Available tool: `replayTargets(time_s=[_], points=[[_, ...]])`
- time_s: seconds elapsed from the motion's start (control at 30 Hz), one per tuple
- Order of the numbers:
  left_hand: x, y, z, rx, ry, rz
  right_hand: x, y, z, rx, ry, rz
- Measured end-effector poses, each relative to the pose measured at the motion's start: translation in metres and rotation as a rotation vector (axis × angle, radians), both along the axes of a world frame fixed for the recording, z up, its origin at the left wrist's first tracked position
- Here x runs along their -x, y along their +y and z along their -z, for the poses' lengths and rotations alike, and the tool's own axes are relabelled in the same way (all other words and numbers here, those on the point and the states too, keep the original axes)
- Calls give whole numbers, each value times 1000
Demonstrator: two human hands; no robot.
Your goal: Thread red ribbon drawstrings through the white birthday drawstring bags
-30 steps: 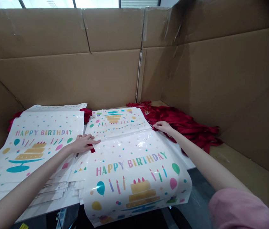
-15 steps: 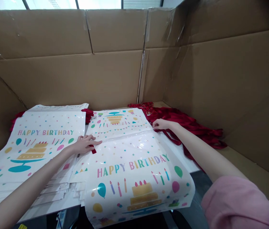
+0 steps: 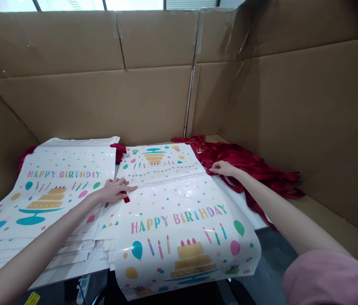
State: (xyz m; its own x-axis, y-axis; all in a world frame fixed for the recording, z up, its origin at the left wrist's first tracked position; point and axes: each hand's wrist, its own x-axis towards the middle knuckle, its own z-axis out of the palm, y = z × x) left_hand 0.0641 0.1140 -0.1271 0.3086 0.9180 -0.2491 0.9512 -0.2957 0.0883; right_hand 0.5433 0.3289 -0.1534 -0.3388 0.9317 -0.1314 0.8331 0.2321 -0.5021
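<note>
R hand [image 3: 223,168] edged outward slightly, fingertips bunched nr red ribbons [image 3: 250,161] at R edge of bday sheet [image 3: 183,228], grip unclear; L hand [image 3: 115,190] spread on L edge. Hands apart, sheet betw., front drooping past table [image 3: 77,270].

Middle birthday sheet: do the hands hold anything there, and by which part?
The right hand seems to pinch red ribbon at the right edge of the sheet; the left hand touches its left edge, grip unclear.

Looks like a small workshop to me: tall cardboard walls [image 3: 86,106] box in stacked, matching birthday prints [image 3: 54,186] and heaped red ribbons [image 3: 251,165].
</note>
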Motion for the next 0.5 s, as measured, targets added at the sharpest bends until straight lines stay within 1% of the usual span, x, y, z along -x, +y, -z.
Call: replayTargets(time_s=[0.17, 0.3, 0.5], points=[[-5, -3, -4, 13, 15, -21, -3, 7, 0, 97, 38, 44], [-6, -2, -6, 33, 19, -26, -4, 11, -6, 164, 42, 94], [-5, -2, -4, 32, 27, -13, 3, 5, -15, 155, 62, 176]])
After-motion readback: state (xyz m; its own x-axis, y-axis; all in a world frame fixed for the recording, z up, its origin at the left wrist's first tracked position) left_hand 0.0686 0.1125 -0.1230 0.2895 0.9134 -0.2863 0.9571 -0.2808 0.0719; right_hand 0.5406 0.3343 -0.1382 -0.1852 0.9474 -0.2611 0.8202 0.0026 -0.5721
